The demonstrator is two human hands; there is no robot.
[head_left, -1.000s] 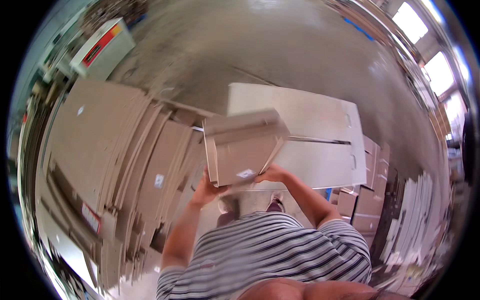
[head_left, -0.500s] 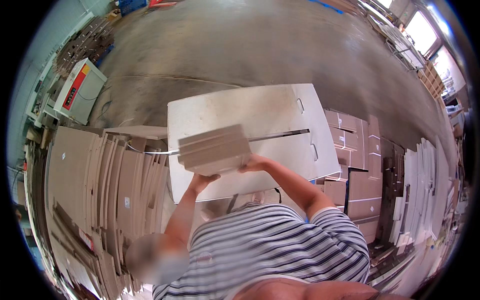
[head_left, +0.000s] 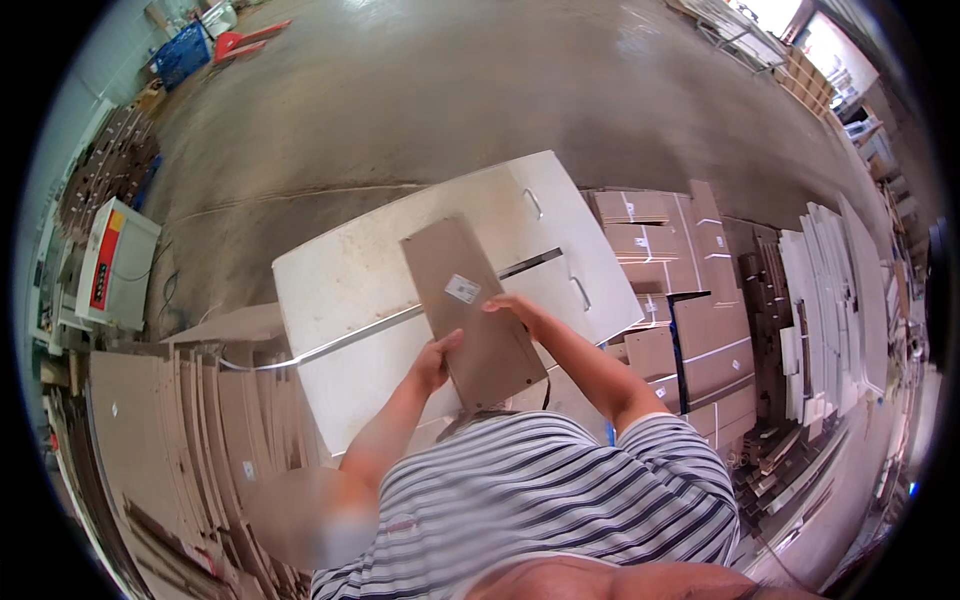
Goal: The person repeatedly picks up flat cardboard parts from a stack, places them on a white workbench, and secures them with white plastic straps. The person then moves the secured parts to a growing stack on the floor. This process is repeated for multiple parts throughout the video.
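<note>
A long brown board stack (head_left: 487,330) slants over the white table, its broad face showing with a white label (head_left: 461,289) on it. Its lower end hangs past the table's near edge, close to my striped shirt. My left hand (head_left: 436,362) grips the left long edge, thumb on the face. On the opposite edge, my right hand (head_left: 512,308) is closed over the side, its bunched fingers lying on the face beside the label. How the underside is held stays hidden.
The white strapping table (head_left: 340,270) has two metal handles (head_left: 581,293) and a slot with a pale strap (head_left: 360,337) along it. Upright brown boards (head_left: 135,430) stand at left. Strapped brown bundles (head_left: 705,340) are stacked at right, with white panels (head_left: 830,310) beyond.
The board stack has turned from lying crosswise to pointing away from me, its labelled face now showing. My hands have shifted to its long edges, and the whole view has swung.
</note>
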